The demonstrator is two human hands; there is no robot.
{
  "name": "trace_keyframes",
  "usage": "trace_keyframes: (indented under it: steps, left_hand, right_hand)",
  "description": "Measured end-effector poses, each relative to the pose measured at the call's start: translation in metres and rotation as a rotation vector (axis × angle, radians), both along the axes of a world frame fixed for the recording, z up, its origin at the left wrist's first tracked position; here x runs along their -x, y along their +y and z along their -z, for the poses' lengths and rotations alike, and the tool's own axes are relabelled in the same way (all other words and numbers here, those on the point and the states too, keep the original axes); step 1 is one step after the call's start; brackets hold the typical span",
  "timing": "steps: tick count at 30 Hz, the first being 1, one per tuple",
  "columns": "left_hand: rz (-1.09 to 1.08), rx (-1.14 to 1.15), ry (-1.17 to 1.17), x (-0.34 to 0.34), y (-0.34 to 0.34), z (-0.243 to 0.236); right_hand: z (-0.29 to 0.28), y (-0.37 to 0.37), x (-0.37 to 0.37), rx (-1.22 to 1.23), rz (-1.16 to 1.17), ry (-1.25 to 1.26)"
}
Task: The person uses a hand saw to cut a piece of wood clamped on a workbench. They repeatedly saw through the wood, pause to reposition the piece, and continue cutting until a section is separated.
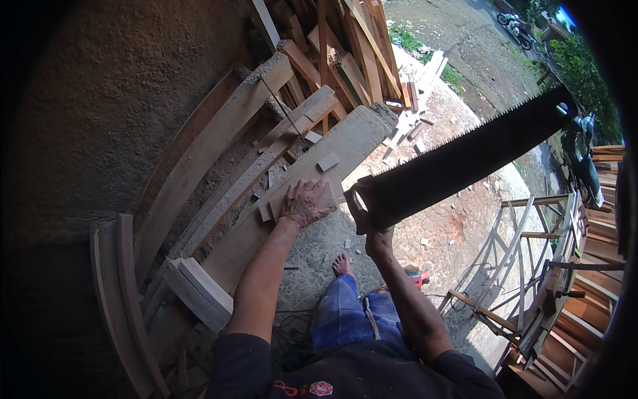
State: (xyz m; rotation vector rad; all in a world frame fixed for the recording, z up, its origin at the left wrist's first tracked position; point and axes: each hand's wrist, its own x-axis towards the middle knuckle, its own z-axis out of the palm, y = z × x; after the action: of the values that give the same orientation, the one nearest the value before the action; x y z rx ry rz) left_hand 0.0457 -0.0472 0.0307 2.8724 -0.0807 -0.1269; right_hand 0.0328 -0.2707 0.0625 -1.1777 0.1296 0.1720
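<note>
My right hand (pixel 379 241) grips the handle of a large handsaw (pixel 465 156). Its dark blade slants up to the right, raised in the air, with the teeth along the upper edge. My left hand (pixel 308 203) presses down over a short piece of pale wood (pixel 266 210) laid across a thick plank (pixel 355 136), its fingers curled over the far side. The saw's handle end is close to the wood's right end, and the blade is apart from it. Just beyond my left hand, a small wood block (pixel 327 161) lies on the plank.
Long boards (pixel 206 156) run alongside the plank on the left, near a rough wall. Upright timber offcuts (pixel 352 53) lean at the back. Scraps dot the concrete floor (pixel 452 233). A red power tool (pixel 417 278) lies by my leg. Wooden frames (pixel 531 246) stand at the right.
</note>
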Motion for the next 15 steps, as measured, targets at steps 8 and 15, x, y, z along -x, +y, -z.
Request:
trace_keyframes:
  steps: [8, 15]
  left_hand:
    - [-0.023, -0.074, 0.071, 0.002, 0.006, -0.002]
    - [0.061, -0.038, -0.032, -0.012, -0.010, -0.003]
  right_hand:
    - [-0.044, -0.022, -0.005, -0.001, -0.008, -0.030]
    - [0.080, -0.003, 0.000, 0.275, 0.092, 0.008]
